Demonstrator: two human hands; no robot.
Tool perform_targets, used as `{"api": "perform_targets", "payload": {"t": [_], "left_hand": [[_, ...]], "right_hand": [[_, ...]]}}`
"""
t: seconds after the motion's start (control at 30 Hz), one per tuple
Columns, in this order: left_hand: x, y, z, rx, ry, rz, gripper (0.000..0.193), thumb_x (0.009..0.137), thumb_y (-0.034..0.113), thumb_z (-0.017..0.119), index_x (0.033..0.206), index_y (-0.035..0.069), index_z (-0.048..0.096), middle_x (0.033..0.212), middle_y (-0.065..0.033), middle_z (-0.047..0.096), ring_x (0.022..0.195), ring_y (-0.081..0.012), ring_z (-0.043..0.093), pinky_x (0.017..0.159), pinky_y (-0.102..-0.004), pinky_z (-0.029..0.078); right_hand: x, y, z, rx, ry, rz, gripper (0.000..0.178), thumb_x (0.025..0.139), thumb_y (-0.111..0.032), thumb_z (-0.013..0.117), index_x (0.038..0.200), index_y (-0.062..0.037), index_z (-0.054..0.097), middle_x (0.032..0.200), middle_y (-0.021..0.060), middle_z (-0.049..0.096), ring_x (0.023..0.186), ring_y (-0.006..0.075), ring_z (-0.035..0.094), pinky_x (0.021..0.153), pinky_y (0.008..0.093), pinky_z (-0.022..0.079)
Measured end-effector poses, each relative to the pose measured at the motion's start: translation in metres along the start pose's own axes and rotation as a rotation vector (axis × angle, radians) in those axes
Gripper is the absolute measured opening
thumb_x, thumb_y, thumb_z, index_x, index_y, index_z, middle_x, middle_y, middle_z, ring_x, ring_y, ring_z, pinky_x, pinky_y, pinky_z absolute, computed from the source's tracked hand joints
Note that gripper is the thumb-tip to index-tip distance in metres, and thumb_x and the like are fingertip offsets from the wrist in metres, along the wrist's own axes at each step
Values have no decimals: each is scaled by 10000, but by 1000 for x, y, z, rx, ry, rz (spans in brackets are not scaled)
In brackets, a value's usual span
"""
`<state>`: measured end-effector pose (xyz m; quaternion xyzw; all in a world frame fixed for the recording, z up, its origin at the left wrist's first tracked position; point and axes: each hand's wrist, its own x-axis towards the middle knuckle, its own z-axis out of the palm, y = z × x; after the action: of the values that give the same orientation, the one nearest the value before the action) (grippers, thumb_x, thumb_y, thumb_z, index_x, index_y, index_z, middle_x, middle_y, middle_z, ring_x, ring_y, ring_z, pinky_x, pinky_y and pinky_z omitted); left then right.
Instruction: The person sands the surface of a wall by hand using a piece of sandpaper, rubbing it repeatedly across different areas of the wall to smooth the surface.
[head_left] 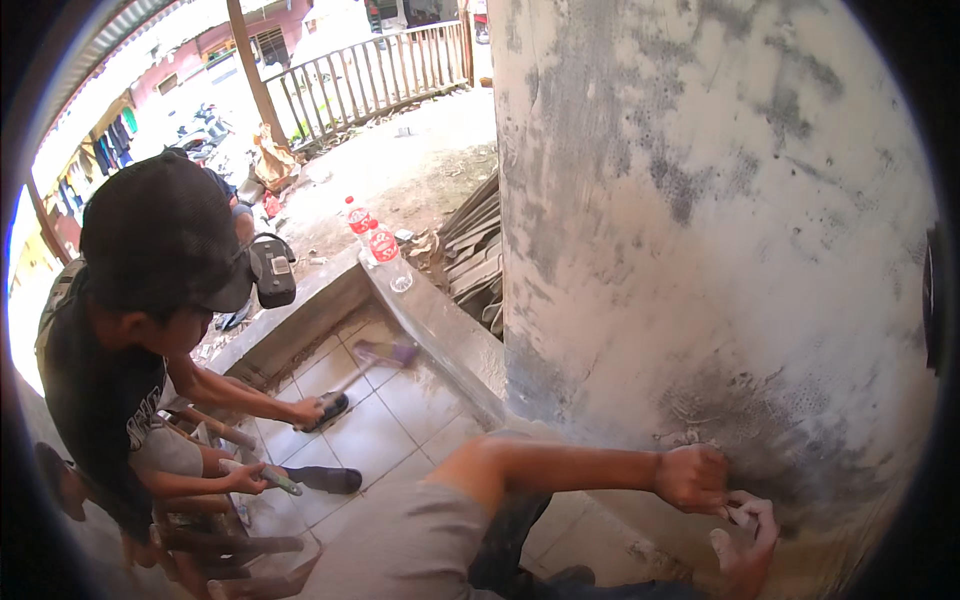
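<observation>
Pale piece (740,516) is pinched by right hand (754,548); hold of left hand (692,478) cannot be told; steady support is advised

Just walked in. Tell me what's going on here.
The person wearing the camera has both hands together, low beside the patchy grey-white wall. The left hand is curled, and the right hand, whitish smears on its fingers, is close against it; anything between them is too unclear to name. To the left, a co-worker bends over the tiled floor, a green tool in one hand. Two red-capped bottles are by the ledge's corner.
</observation>
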<state>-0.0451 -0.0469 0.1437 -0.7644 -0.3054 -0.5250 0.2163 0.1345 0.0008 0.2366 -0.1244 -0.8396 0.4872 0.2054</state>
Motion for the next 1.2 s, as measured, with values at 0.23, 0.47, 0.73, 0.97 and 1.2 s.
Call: {"api": "perform_targets", "payload": {"t": [0.23, 0.47, 0.73, 0.97, 1.2], "left_hand": [[22, -12, -54, 266, 183, 135, 285, 921, 270, 504, 839, 22, 618, 871, -134, 643, 833, -260, 614, 793, -371, 454], [3, -17, -117, 836, 525, -201, 606, 892, 458, 398, 1168, -74, 491, 1238, -340, 472, 1235, -455, 384, 1048, -565, 128], [-2, -29, -115, 794, 574, -221, 708, 896, 495, 348, 1230, -128, 370, 1288, -448, 316, 1288, -529, 244, 1065, -592, 47], [-4, -32, -112, 776, 512, -238, 680, 887, 498, 345, 1239, -83, 357, 1297, -420, 336, 1296, -507, 249, 1073, -574, 26], [-3, -27, -114, 798, 495, -242, 662, 883, 493, 339, 1240, -64, 361, 1299, -412, 343, 1284, -509, 276, 1078, -571, 27]], "right_hand": [[8, -13, 17, -434, 74, -268, 141, 868, -82, 482, 936, 41, 483, 1096, 232, 564, 983, 321, 575, 854, 378, 468], [18, -38, 12, -859, 148, -1012, 225, 940, -155, 432, 1093, 9, 421, 1067, 261, 564, 932, 496, 586, 739, 525, 557], [106, -53, 26, -1493, 74, -977, 270, 835, -189, 523, 1044, -110, 675, 1142, 16, 625, 1125, 150, 540, 993, 451, 340], [118, -63, 15, -1606, 143, -1059, 354, 829, -171, 507, 1150, -93, 634, 1240, -2, 580, 1222, 103, 472, 993, 386, 323], [117, -82, 13, -1538, -58, -1046, 396, 760, -116, 533, 1138, -72, 638, 1189, 25, 605, 1109, 115, 554, 787, 286, 429]]}}
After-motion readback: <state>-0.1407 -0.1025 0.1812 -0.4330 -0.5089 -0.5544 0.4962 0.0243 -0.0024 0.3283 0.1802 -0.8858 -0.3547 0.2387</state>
